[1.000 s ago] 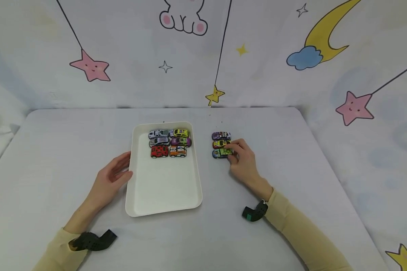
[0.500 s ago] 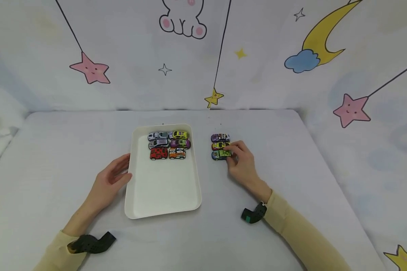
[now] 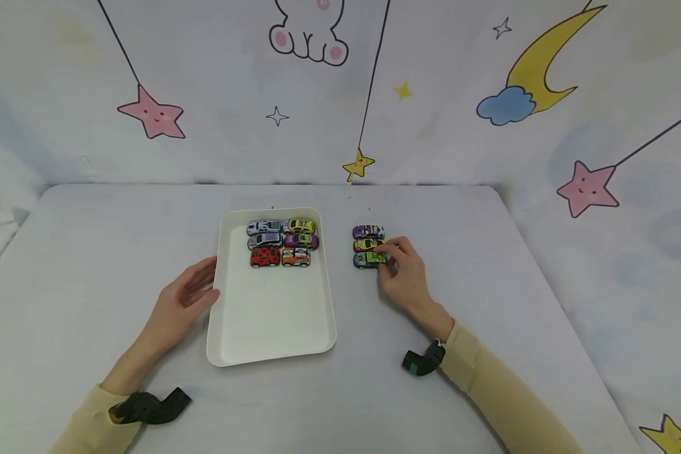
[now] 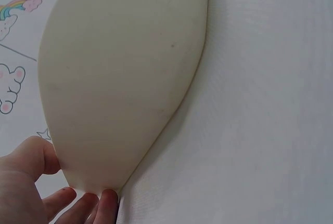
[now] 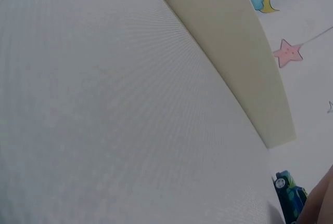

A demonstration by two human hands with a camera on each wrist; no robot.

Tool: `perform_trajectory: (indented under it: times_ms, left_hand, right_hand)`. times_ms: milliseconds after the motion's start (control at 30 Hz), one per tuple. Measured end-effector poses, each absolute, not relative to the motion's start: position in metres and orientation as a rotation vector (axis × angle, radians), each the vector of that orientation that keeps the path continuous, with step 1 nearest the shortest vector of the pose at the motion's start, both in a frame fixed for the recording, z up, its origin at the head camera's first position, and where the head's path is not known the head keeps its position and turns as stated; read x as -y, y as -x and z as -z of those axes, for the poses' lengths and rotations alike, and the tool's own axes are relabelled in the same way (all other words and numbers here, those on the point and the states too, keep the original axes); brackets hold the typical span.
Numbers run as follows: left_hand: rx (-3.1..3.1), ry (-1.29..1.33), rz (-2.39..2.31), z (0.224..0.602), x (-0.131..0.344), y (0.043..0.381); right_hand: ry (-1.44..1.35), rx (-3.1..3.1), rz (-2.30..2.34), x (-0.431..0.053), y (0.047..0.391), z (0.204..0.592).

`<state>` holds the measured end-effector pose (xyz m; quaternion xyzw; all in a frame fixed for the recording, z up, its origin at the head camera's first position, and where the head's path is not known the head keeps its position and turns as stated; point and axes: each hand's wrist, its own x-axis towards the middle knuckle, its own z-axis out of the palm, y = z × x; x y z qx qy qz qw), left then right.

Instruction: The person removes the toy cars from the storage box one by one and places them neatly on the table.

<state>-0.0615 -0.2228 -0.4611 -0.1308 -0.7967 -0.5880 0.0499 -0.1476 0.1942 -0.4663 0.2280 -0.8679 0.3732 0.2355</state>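
A white tray (image 3: 269,309) lies on the table, with several toy cars at its far end, among them a red one (image 3: 265,256) and an orange one (image 3: 296,256). My left hand (image 3: 181,309) holds the tray's left side; in the left wrist view the thumb (image 4: 39,159) is at the rim and the fingertips (image 4: 108,198) touch the outer wall. To the right of the tray, my right hand (image 3: 405,277) pinches a green and blue toy car (image 3: 366,260) between thumb and fingers. A yellow toy car (image 3: 366,245) and a purple one (image 3: 368,231) lie just beyond it.
The white-covered table (image 3: 108,233) ends at a patterned wall (image 3: 215,126) at the back. Along the right side of the tray a strip of table separates it from the three cars. Black wrist bands (image 3: 150,407) sit over both sleeves.
The hands and cars hold nearly the same places. Only the head view shifts slightly; the right hand's fingers stay on the green and blue car.
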Motion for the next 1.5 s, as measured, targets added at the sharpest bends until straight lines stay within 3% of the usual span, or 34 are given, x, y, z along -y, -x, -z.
perform_trajectory:
  times_ms: [1500]
  left_hand:
    - [2.433, 0.393, 1.793, 0.4602, 0.223, 0.0624]
  right_hand:
    - [-0.591, 2.407, -1.025, -0.1941, 0.1471, 0.4643]
